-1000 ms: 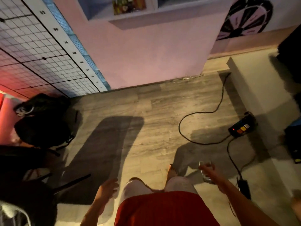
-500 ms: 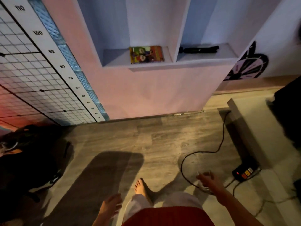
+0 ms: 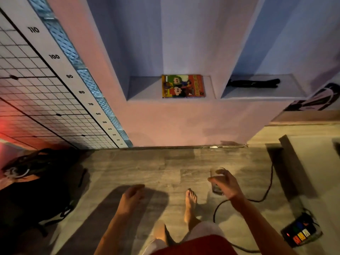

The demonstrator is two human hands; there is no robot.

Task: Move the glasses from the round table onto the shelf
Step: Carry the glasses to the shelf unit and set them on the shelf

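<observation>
Ahead of us, on the far side of the wood floor (image 3: 147, 168), rises a pink wall with the shelf (image 3: 147, 89) recessed into it as two blue niches. To the left stands a wire grid panel (image 3: 36, 100) beside a height chart (image 3: 81, 92) marked in tens. At the near left lies a dark bag (image 3: 36, 183). On the left niche's ledge we see a colourful book (image 3: 183, 86) lying flat, and on the right ledge a black object (image 3: 253, 83) we cannot identify. A black cable (image 3: 265, 192) runs across the floor at the right to a power strip (image 3: 300, 232) with lit switches. Low in view, our right hand (image 3: 227, 184) is wrapped around a clear glass (image 3: 217, 181), held upright above the floor, well short of the shelf. Our left hand (image 3: 131, 198) hangs loose with fingers relaxed, holding nothing. A bare foot (image 3: 190, 203) is planted between the two hands.
</observation>
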